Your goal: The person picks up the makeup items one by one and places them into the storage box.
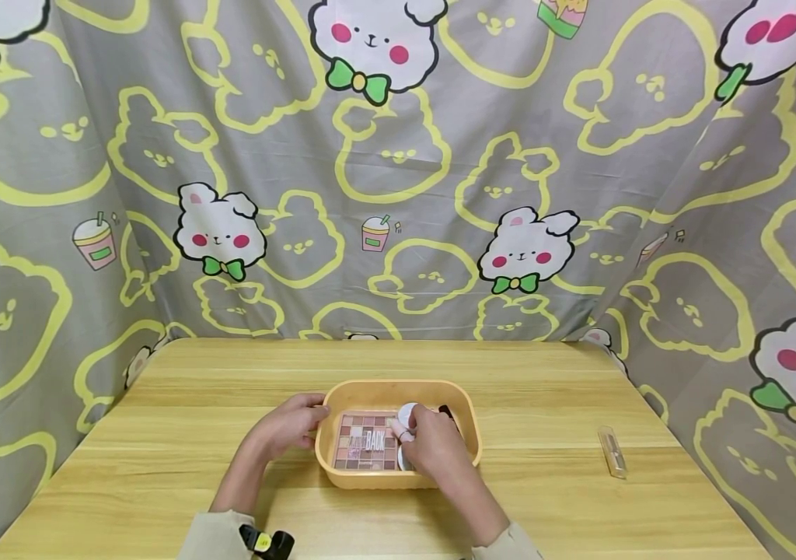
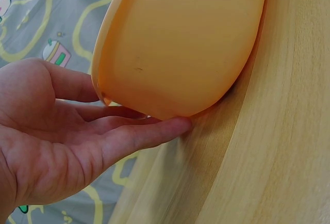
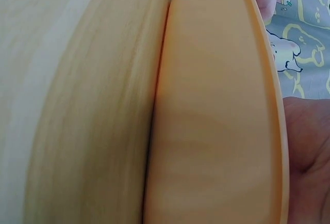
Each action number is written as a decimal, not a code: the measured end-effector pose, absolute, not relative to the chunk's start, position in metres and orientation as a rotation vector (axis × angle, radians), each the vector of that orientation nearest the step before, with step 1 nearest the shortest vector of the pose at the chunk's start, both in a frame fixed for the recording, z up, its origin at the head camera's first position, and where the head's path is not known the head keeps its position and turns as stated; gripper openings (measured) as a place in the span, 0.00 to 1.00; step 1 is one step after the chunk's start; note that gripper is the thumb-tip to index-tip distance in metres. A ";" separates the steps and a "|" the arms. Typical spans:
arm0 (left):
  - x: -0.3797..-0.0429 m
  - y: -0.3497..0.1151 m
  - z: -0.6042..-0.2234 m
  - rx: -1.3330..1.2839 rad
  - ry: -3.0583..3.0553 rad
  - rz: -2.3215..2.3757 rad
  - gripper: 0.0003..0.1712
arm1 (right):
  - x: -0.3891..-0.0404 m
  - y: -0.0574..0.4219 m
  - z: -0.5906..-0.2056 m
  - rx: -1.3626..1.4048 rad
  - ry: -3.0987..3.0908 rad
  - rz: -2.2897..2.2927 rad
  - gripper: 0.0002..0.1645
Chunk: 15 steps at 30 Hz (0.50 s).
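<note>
An orange plastic basket [image 1: 398, 480] stands on the wooden table. My left hand [image 1: 296, 424] holds its left end, the thumb at the rim and the other fingers against the outside and underside, as the left wrist view shows. Inside lies an eyeshadow palette [image 1: 368, 443] with a clear lid and the word "BACK" on it. My right hand [image 1: 436, 443] reaches down into the basket, fingers beside a round white item [image 1: 408, 412] and a small pale piece. Whether the fingertips pinch either cannot be made out. In the right wrist view, the basket wall hides the fingers.
A black item [image 1: 445, 411] leans at the basket's right side, partly behind the right hand. On the table's right lies a slim clear package [image 1: 612, 452]. Patterned grey curtain [image 1: 398, 171] hangs around the table's back and sides.
</note>
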<state>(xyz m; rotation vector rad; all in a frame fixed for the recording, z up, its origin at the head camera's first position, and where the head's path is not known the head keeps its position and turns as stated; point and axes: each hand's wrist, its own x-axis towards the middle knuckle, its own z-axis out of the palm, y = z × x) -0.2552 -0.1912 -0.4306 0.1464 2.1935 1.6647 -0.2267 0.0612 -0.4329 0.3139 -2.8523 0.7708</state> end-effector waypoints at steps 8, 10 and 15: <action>-0.255 -0.192 -0.431 0.152 2.192 1.660 0.28 | -0.227 0.061 -0.433 0.322 -2.847 0.779 0.13; -0.255 -0.192 -0.430 0.156 2.191 1.662 0.28 | -0.227 0.061 -0.433 0.323 -2.844 0.779 0.13; -0.255 -0.192 -0.430 0.158 2.192 1.664 0.28 | -0.226 0.061 -0.432 0.308 -2.849 0.794 0.13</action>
